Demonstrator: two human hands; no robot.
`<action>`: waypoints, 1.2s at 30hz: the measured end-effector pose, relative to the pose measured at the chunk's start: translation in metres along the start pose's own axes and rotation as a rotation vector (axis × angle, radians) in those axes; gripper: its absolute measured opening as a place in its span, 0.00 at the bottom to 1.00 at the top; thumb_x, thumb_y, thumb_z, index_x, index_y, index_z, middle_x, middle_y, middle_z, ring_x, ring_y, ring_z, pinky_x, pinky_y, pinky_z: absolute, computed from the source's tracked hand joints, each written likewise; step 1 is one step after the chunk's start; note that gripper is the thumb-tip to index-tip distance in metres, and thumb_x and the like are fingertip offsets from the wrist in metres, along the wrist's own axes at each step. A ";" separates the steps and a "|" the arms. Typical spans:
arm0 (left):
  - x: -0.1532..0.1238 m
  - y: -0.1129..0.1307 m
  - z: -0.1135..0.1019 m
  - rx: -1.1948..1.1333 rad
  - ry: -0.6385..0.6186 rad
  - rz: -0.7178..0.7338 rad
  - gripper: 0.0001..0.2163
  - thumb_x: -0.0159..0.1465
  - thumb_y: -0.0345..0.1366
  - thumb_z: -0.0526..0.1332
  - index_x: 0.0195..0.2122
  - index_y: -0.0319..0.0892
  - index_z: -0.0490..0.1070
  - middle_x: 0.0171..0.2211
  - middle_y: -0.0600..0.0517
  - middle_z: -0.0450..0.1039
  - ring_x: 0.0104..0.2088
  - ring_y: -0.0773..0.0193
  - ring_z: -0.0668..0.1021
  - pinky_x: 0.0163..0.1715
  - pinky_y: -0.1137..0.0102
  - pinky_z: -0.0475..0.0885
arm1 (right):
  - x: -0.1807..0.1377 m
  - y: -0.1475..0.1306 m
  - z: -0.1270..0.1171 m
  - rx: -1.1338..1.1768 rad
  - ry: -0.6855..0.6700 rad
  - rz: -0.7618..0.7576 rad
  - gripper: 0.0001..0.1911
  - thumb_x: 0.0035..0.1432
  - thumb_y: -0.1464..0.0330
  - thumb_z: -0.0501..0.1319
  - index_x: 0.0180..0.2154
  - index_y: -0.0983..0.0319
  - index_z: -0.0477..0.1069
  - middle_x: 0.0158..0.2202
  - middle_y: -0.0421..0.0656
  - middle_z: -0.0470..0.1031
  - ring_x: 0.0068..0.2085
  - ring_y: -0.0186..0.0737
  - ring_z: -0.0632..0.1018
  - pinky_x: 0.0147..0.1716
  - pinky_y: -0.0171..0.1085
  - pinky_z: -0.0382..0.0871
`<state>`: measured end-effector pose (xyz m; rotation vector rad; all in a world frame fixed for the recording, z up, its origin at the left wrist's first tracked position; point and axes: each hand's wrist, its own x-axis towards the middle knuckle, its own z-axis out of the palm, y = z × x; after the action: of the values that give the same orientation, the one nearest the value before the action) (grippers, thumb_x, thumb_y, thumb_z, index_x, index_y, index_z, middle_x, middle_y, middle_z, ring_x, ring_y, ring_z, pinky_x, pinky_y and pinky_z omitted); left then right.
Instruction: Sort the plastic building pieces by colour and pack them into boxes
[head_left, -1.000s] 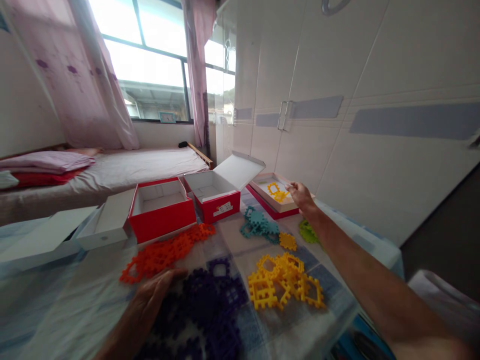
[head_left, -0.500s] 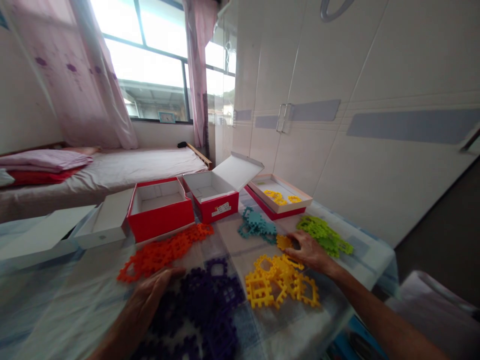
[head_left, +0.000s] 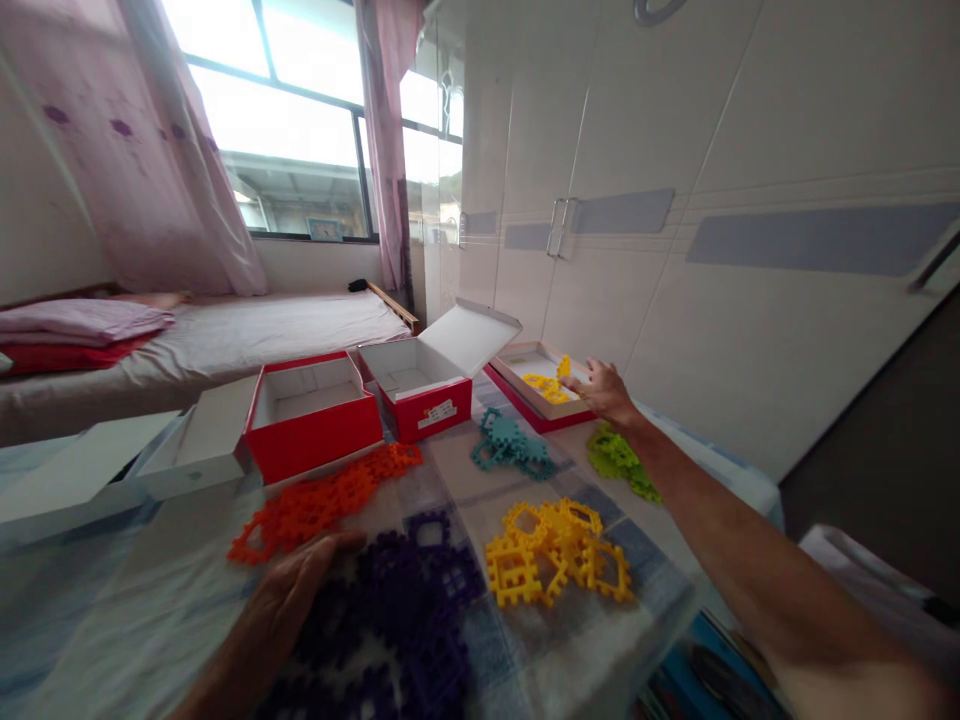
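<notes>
My right hand [head_left: 604,392] is over the shallow open box [head_left: 532,405] at the back right. At its fingertips a yellow interlocking plastic piece [head_left: 564,366] stands tilted up, above other yellow pieces [head_left: 544,386] lying in the box. My left hand [head_left: 311,570] rests low between the orange pieces [head_left: 322,500] and the dark purple pieces [head_left: 416,590]; its fingers are stretched out and hold nothing visible. A pile of yellow pieces [head_left: 559,555] lies on the cloth right of the purple ones. Teal pieces [head_left: 506,442] lie in front of the shallow box.
Lime green pieces [head_left: 619,460] lie partly behind my right forearm. Two red boxes with white insides, one [head_left: 315,435] left of the other [head_left: 435,410], stand behind the orange pieces. White boxes [head_left: 199,450] are farther left. A white wardrobe [head_left: 600,130] borders the table's right side.
My right hand has moved up and away from the yellow pile to the shallow box, carrying a yellow piece. My left hand has stayed nearly in place. The view has shifted slightly.
</notes>
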<state>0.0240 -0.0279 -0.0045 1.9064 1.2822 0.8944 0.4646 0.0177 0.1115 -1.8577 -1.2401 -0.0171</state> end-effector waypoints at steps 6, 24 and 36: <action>-0.001 0.000 0.000 0.009 -0.004 0.035 0.25 0.63 0.55 0.45 0.43 0.47 0.76 0.44 0.54 0.77 0.47 0.57 0.76 0.52 0.67 0.68 | -0.100 0.013 -0.016 0.067 -0.352 -0.278 0.27 0.55 0.54 0.57 0.54 0.56 0.65 0.56 0.46 0.66 0.56 0.47 0.67 0.57 0.47 0.58; 0.000 -0.008 -0.002 0.061 -0.041 0.023 0.27 0.63 0.56 0.44 0.44 0.45 0.75 0.46 0.52 0.76 0.49 0.55 0.75 0.55 0.62 0.65 | -0.180 0.036 -0.012 -0.172 -0.564 -0.478 0.26 0.55 0.59 0.58 0.55 0.56 0.65 0.56 0.47 0.66 0.56 0.47 0.66 0.56 0.47 0.57; -0.003 0.012 0.002 0.045 0.080 0.040 0.26 0.62 0.57 0.45 0.38 0.48 0.78 0.41 0.55 0.78 0.46 0.56 0.77 0.52 0.64 0.68 | -0.167 0.040 0.007 0.028 -0.249 -0.280 0.24 0.50 0.60 0.60 0.50 0.57 0.67 0.49 0.46 0.73 0.50 0.47 0.73 0.52 0.47 0.65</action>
<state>0.0305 -0.0344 0.0034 1.9548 1.3250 0.9793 0.4081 -0.1060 0.0061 -1.6850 -1.6570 0.0808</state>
